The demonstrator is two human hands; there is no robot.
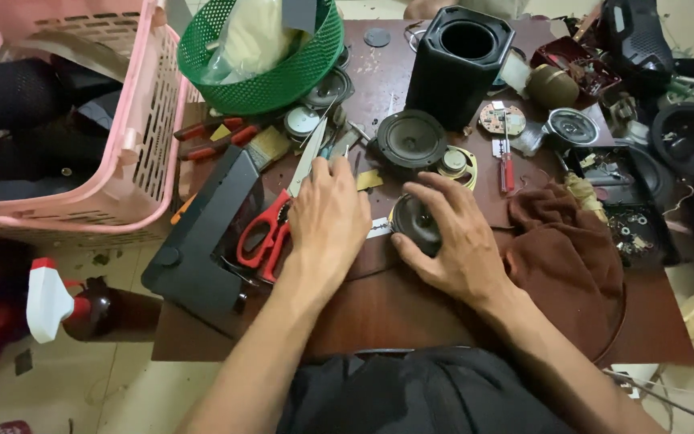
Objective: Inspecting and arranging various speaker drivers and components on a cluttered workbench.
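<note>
My right hand (455,241) grips a small round black speaker driver (414,220) on the brown table (411,309), fingers curled over its top. My left hand (329,217) lies palm down just left of it, fingertips reaching toward small tools (344,145) near the blade of red-handled scissors (271,227). It holds nothing that I can see. A larger black speaker driver (410,138) sits beyond both hands, with a smaller gold-rimmed one (455,163) beside it.
A black speaker box (459,60) stands at the back. A green mesh basket (271,76) and pink crate (134,128) are at left. A black panel (202,233) lies under the scissors. A brown cloth (568,257), red screwdriver (506,165) and electronic parts crowd the right.
</note>
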